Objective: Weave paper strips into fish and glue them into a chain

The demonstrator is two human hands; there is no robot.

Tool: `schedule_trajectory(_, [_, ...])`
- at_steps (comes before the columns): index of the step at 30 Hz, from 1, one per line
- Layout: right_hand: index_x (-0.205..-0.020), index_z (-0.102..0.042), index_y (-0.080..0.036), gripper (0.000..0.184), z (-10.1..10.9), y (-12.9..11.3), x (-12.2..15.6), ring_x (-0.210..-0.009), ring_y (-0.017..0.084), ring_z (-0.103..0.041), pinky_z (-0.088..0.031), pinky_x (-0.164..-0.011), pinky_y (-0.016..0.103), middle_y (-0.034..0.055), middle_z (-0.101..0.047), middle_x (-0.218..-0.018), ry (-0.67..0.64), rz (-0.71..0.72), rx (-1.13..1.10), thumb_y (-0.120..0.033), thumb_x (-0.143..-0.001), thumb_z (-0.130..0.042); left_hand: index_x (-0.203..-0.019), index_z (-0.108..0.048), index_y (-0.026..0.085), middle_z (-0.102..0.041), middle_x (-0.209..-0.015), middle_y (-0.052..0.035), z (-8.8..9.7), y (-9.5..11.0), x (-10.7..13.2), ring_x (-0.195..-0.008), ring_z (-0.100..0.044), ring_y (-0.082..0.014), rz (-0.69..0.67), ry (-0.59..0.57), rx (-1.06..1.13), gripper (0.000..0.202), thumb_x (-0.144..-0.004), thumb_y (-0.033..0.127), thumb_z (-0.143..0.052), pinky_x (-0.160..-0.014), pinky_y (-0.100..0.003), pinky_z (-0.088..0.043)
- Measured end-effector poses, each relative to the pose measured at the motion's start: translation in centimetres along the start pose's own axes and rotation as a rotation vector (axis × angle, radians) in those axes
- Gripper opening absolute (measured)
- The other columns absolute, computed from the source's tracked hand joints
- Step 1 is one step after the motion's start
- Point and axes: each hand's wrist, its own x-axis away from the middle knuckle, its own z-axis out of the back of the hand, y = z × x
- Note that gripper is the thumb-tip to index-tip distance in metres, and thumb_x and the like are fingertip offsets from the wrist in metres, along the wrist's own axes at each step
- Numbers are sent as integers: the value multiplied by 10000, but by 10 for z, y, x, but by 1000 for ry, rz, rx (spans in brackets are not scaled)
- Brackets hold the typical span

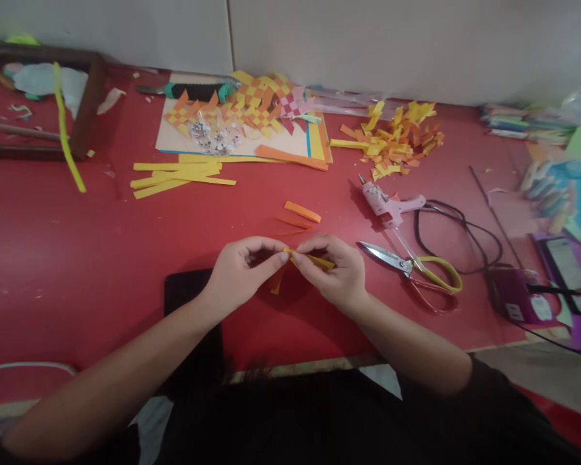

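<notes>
Together, left hand [235,271], right hand [339,274] pinching yellow strip [327,263], table edge [310,367] well apart

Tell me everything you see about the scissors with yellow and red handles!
The metal scissors with one yellow and one red looped handle lie on the red tabletop, right of the person's bare right hand, which does not touch them. Their shiny silvery blades look closed, the tip pointing away to the left. The handles look plastic-covered. A thin clear stick from the pink glue gun crosses over them near the pivot, perhaps touching.
</notes>
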Motion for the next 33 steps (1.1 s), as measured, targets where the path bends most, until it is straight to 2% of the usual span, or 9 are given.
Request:
schedule_trajectory(6, [-830,-662,-215,40,0,-1,0,-607,106,-648,-555,-610,243,2,-735,-776,-3,-5,-4,-203,-831,-700,-866,-751,196,-781,-854,-48,0,0,0,-756,-723,-174,22,7,14,175,-809,361,-758,-707,-283,-600])
schedule_trajectory(20, [-860,-689,-210,48,1,-2,-2,-680,124,-691,-577,-661,248,9,-752,-803,-36,-23,1,-240,-832,-713,-886,-759,194,-790,-898,-50,-1,1,-1,-811,-738,-180,-9,-1,-5,173,-825,355,-746,-749,-276,-605])
schedule_trajectory(29, [-803,-697,-184,69,0,0,-1,-628,104,-655,-534,-613,226,8,-740,-746,-78,-127,-95,-241,-842,-699,-907,-739,181,-769,-902,-43,-1,-1,2,-817,-715,-152,-33,-6,-9,129,-832,285,-738,-751,-244,-583])
schedule_trajectory(33, [-811,-702,-178,56,1,0,0,-633,98,-647,-517,-611,217,9,-737,-749,-85,-123,-103,-225,-842,-699,-943,-715,178,-751,-919,-36,-2,1,2,-828,-706,-139,-31,4,-5,150,-834,280,-733,-728,-215,-573])
